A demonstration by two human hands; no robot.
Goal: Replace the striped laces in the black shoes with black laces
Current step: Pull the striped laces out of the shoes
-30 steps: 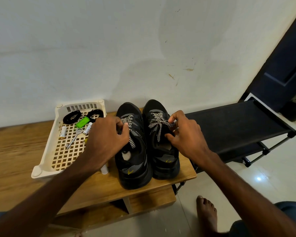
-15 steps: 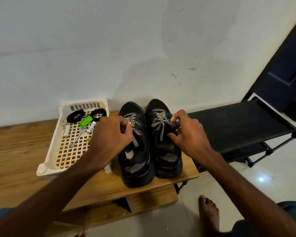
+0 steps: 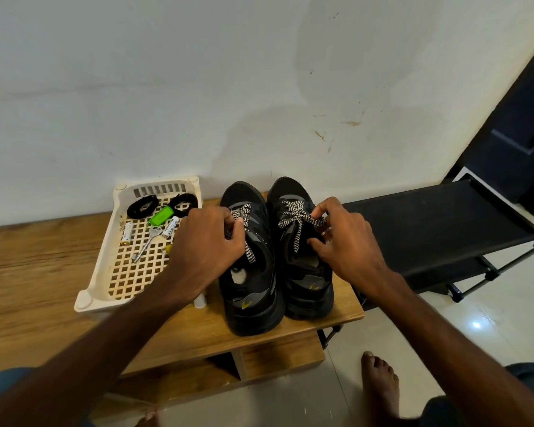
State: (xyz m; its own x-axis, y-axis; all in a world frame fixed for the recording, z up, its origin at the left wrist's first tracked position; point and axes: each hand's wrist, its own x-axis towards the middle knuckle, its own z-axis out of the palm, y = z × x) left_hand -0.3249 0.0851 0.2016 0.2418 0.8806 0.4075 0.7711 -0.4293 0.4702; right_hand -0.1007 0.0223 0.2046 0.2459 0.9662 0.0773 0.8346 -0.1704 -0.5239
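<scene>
2 black shoes (image 3: 259, 306) sit mid-frame. The left hand (image 3: 204, 245) pinches 1 striped lace (image 3: 248, 251), the right hand (image 3: 346, 241) pinches the striped bow (image 3: 296, 217). Laces look soft and light; best pull a loose end

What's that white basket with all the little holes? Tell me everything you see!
The basket is a shallow cream-white tray, plastic by its look, with a floor of square holes, slots in its far wall and round knobs at the corners. It looks a bit stained. It sits flat on the wooden table, left of the black shoes. Inside lie two coiled black laces, a green tag, a key and small batteries. The left arm hides its near right corner.
</scene>
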